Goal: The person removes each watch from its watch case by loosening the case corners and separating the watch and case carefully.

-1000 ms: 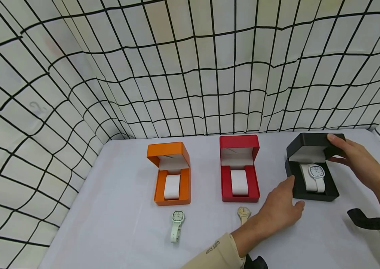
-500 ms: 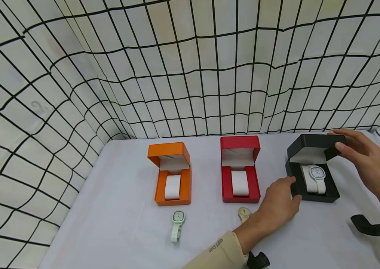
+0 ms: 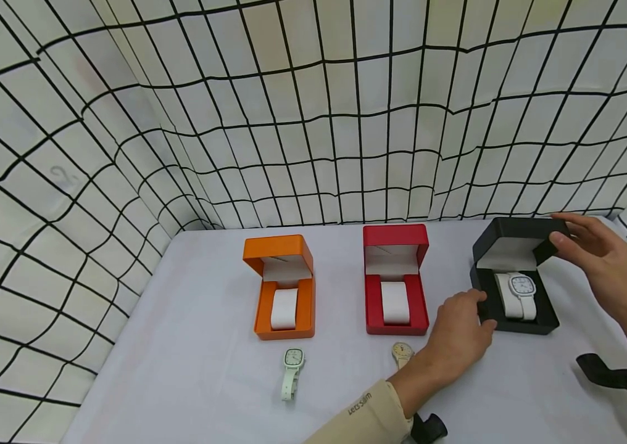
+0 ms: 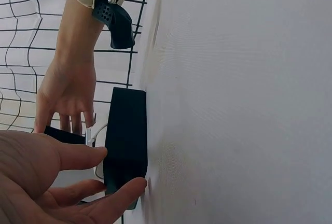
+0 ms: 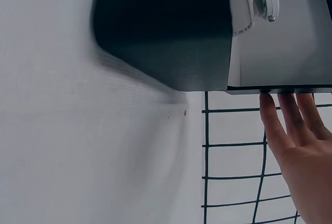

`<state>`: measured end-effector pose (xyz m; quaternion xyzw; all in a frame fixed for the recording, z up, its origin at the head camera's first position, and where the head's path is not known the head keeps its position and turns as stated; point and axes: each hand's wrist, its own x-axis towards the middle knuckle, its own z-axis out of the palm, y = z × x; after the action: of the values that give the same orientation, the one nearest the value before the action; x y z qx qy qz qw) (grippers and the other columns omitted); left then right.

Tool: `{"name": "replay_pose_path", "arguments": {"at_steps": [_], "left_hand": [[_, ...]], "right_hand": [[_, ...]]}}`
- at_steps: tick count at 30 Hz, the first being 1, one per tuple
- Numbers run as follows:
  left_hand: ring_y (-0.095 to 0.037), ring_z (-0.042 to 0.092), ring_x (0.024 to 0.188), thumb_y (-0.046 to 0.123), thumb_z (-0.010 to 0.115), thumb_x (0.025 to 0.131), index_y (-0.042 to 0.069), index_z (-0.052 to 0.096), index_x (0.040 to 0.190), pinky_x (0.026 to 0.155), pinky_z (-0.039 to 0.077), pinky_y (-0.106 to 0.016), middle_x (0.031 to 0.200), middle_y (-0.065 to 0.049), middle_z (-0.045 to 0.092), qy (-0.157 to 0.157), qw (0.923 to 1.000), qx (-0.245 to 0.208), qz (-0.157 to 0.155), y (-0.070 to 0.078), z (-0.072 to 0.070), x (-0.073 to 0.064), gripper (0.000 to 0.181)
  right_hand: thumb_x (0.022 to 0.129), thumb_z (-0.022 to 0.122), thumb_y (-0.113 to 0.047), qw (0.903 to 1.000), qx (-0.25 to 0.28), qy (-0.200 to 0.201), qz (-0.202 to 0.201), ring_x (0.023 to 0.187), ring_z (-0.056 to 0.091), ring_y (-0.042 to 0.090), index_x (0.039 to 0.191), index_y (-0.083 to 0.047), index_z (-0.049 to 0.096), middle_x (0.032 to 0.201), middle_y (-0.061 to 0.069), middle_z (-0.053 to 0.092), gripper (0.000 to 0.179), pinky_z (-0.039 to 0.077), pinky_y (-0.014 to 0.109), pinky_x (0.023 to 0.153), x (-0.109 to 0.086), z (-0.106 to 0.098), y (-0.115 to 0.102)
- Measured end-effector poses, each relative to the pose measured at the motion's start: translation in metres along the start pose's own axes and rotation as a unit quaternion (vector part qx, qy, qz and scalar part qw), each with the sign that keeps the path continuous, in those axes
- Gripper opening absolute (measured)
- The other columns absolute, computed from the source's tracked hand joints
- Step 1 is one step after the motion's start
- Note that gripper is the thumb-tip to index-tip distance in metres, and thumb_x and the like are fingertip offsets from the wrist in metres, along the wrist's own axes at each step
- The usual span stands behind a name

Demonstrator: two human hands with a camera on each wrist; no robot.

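Note:
A black watch box point(image 3: 488, 314) stands with its lid raised at the right of the table. Inside, a white watch point(image 3: 522, 286) is strapped round a white cushion point(image 3: 505, 295). My left hand point(image 3: 458, 336) touches the box's left side and front corner with its fingertips; in the left wrist view the thumb and fingers are spread along the dark wall point(image 4: 126, 130). At the raised lid point(image 3: 513, 237), my right hand point(image 3: 605, 265) has its fingertips against the right side, fingers fairly straight in the right wrist view.
An orange box point(image 3: 286, 331) and a red box point(image 3: 397, 328), both with lids up, hold bare white cushions. In front lie a pale green watch point(image 3: 291, 373) and a cream watch point(image 3: 402, 351), partly hidden by my left arm. Black wire grid point(image 3: 319, 117) rises behind the white table point(image 3: 191, 370).
My right thumb has shifted from the top of the black box's lid to its right side, and the hand has moved slightly right. The left hand has barely shifted.

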<state>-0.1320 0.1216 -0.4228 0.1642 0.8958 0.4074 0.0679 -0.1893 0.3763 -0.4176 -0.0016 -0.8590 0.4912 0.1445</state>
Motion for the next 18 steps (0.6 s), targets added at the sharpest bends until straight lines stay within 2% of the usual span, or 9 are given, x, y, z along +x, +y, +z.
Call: {"name": "replay_pose_path", "arguments": {"at_steps": [3, 6, 10, 18], "left_hand": [[-0.003, 0.064, 0.120, 0.020, 0.076, 0.095, 0.015, 0.066, 0.136, 0.094, 0.056, -0.014, 0.131, 0.003, 0.070, 0.004, 1.0000, -0.005, -0.001, 0.0000, -0.0001, 0.0009, 0.042], [0.003, 0.062, 0.103, 0.019, 0.077, 0.095, 0.015, 0.067, 0.134, 0.084, 0.054, -0.010, 0.122, 0.003, 0.073, 0.006, 1.0000, -0.005, -0.002, 0.0003, -0.0004, 0.0018, 0.041], [0.007, 0.053, 0.083, 0.019, 0.077, 0.095, 0.016, 0.068, 0.133, 0.070, 0.048, -0.007, 0.106, 0.004, 0.073, 0.009, 0.9999, -0.005, -0.005, 0.0007, -0.0006, 0.0026, 0.040], [0.006, 0.050, 0.077, 0.018, 0.078, 0.094, 0.017, 0.069, 0.132, 0.064, 0.045, -0.007, 0.097, 0.005, 0.072, 0.017, 0.9998, 0.000, -0.006, 0.0008, -0.0004, 0.0027, 0.039]], "right_hand": [[0.105, 0.062, -0.022, 0.9999, 0.009, 0.007, 0.009, 0.110, 0.048, -0.015, 0.155, -0.027, 0.049, 0.132, -0.028, 0.051, 0.052, 0.043, -0.004, 0.082, 0.0016, 0.0009, -0.0019], [0.105, 0.062, -0.023, 0.9995, 0.020, 0.012, 0.021, 0.108, 0.049, -0.014, 0.155, -0.027, 0.049, 0.130, -0.029, 0.049, 0.052, 0.045, -0.003, 0.081, 0.0030, 0.0017, -0.0036], [0.105, 0.062, -0.024, 0.9992, 0.024, 0.011, 0.031, 0.108, 0.049, -0.015, 0.155, -0.027, 0.050, 0.130, -0.029, 0.049, 0.052, 0.047, -0.002, 0.079, 0.0041, 0.0019, -0.0059], [0.105, 0.063, -0.023, 0.9998, 0.004, 0.002, 0.017, 0.101, 0.053, -0.020, 0.155, -0.023, 0.049, 0.117, -0.035, 0.051, 0.052, 0.049, -0.001, 0.076, 0.0022, 0.0004, -0.0077]]}}
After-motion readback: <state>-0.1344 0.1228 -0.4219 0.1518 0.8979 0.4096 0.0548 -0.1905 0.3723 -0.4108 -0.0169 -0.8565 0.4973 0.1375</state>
